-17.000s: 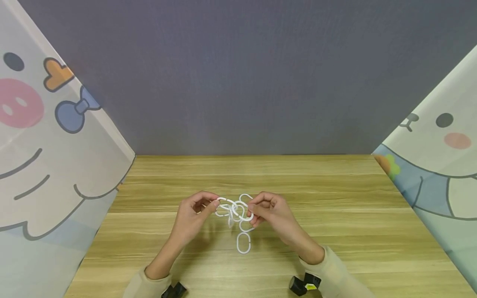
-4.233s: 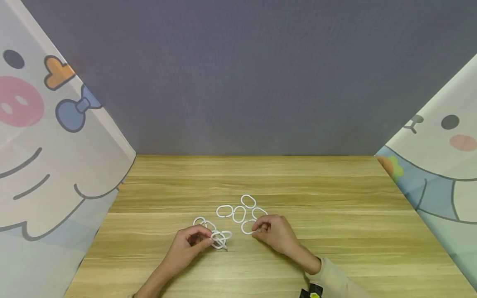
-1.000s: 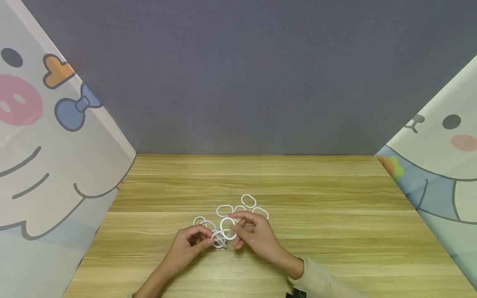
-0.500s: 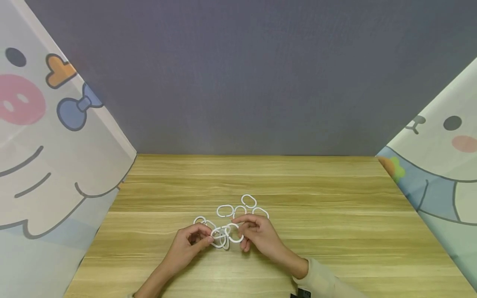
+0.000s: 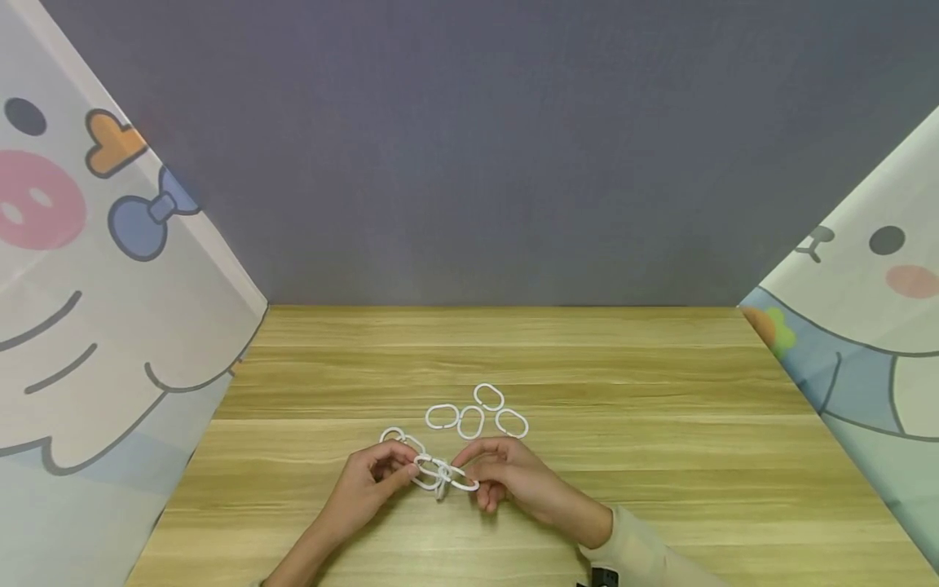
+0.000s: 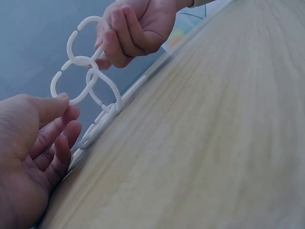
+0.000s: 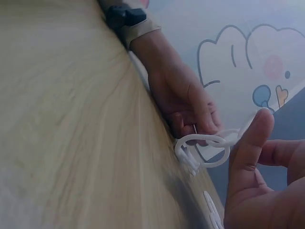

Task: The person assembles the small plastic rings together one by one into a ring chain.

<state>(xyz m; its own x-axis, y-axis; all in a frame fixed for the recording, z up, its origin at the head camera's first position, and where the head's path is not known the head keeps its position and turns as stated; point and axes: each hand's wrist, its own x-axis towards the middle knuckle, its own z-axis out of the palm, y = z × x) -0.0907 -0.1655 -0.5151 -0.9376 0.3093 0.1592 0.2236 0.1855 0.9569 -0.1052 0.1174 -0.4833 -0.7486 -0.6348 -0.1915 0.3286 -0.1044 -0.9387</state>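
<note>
White plastic oval C-shaped links, each with a small gap, are in play. My left hand (image 5: pixel 377 481) pinches one link (image 6: pixel 53 88) between thumb and fingers, low over the table. My right hand (image 5: pixel 517 485) pinches another link (image 6: pixel 90 19), whose near end crosses the left hand's link. From where they cross, a third link (image 6: pixel 116 93) hangs toward the table. More joined links (image 5: pixel 392 429) trail behind the left fingertips on the wood, partly hidden by that hand. In the right wrist view, the right thumb covers part of the held link.
Several loose links (image 5: pixel 440 405) lie flat just beyond the hands, the rightmost link (image 5: pixel 517 412) nearest the right hand. The wooden table (image 5: pixel 623 391) ends at a grey back panel (image 5: pixel 499 163), with cartoon-printed panels (image 5: pixel 213 302) on both sides.
Since 4.2 s ago the right hand has lifted a loose link from the table and brought it left to the chain. Over the last second it tilts that link lower; the left hand stays put.
</note>
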